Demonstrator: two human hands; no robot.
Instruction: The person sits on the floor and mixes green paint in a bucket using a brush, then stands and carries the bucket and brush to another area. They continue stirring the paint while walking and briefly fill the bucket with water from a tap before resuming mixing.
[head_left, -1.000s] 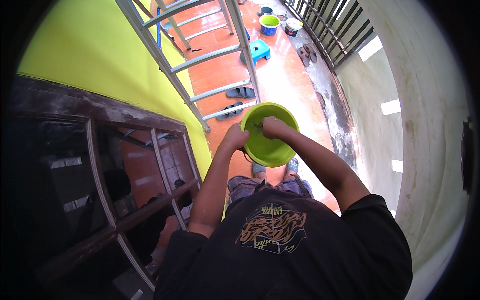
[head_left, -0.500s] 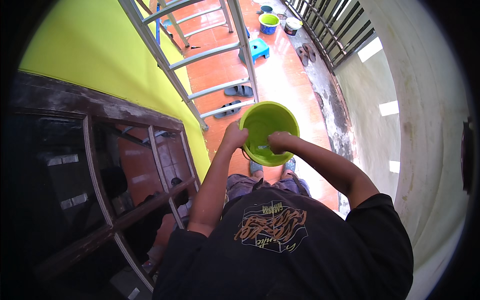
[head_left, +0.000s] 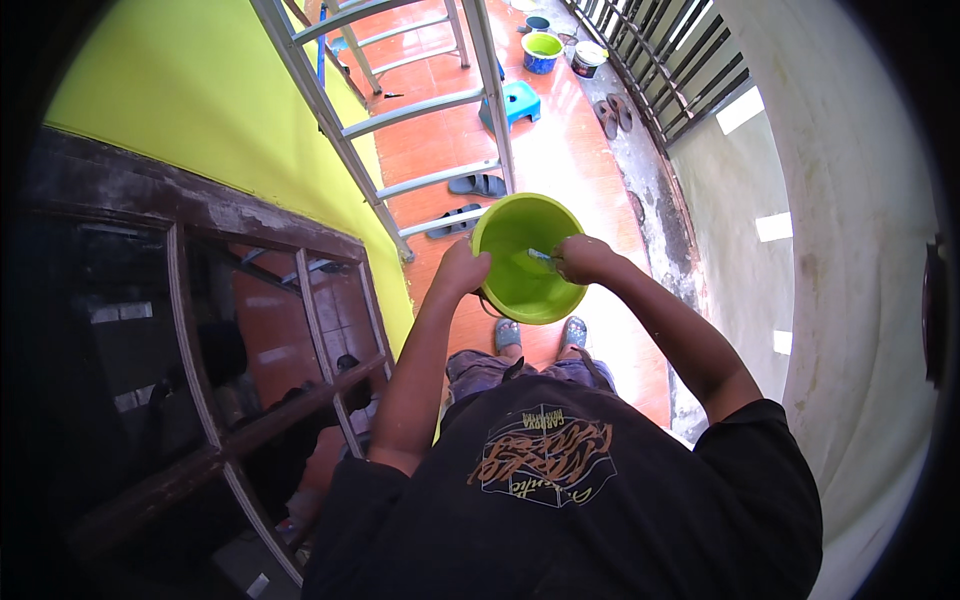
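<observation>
A yellow-green bucket (head_left: 510, 290) is held up in front of my body, tilted so that its inside faces me. My left hand (head_left: 462, 272) is closed on its left rim. My right hand (head_left: 585, 260) is at the right rim, its fingers closed on a small tool with a pale blue-white end (head_left: 541, 256) that points into the bucket. Most of that tool is hidden by the hand, so its exact kind does not show. Green paint seems to coat the bucket's inside. A thin handle (head_left: 488, 304) hangs at the lower left of the bucket.
An aluminium ladder (head_left: 415, 115) stands just beyond the bucket, with grey sandals (head_left: 478, 185) by its foot. Farther off are a blue stool (head_left: 520, 103), a blue bucket (head_left: 541, 62) and a white-and-black pail (head_left: 588, 60). A dark-framed window (head_left: 225, 440) is close on my left.
The bucket has shifted slightly left and up, toward the ladder. My right hand has come from inside the bucket to its right rim, and the tool's pale end has risen with it.
</observation>
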